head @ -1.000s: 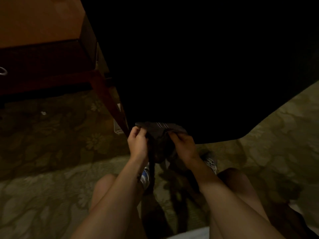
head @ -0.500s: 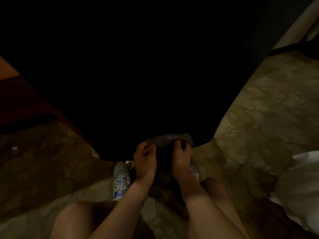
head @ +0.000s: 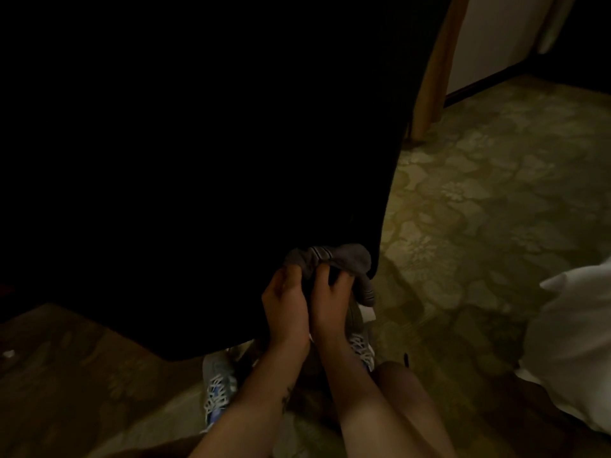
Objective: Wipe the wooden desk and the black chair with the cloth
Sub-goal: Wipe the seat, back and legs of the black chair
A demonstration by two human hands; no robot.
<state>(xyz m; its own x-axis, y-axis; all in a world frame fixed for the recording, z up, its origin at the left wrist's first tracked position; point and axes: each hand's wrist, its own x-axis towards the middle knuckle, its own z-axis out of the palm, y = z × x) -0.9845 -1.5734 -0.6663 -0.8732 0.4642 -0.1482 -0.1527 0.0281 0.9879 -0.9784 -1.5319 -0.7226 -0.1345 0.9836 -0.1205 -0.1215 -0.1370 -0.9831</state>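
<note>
A black chair (head: 198,160) fills the left and centre of the view, so dark that no detail of its form can be made out; only its outline shows against the patterned carpet (head: 479,200). At the chair's lower right edge, the person's two hands meet side by side on a grey cloth (head: 334,259) with a striped band. The left hand (head: 286,305) has its fingers (head: 292,274) curled tight into the cloth's left part, bunching it. Just beside it and touching it, the right hand (head: 330,304) closes its fingers (head: 325,271) on the cloth's middle, and a loose end hangs down past that hand on the right. The cloth lies pressed against the chair's edge. Below the wrists, two laced sneakers (head: 218,388) stand on the carpet. Further right, a wooden leg (head: 433,71) rises from the carpet, and something white (head: 575,342) sits at the right border.
</note>
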